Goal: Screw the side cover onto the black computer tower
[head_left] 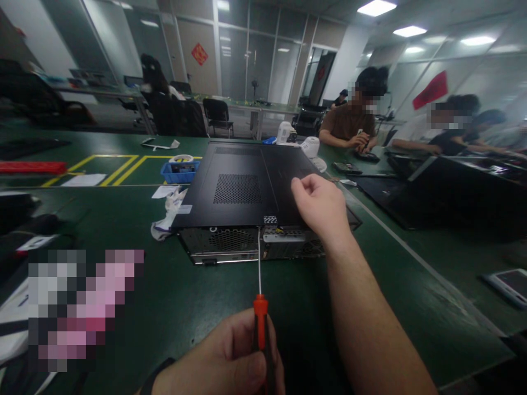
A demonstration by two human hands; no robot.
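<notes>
Black computer case [247,181] with a dotted vent grille; orange-red and black screwdriver [261,318] handle, silver shaft; dark green bench [164,285], yellow lines [123,167] toward its far left corner; blue tray [180,173]

Glass partitions [255,49], ceiling lights [376,7], green tables [123,230].

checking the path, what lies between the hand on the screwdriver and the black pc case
In the head view, only the red-handled screwdriver spans it, from left hand to black metal computer case, over bare green table mat.
</notes>
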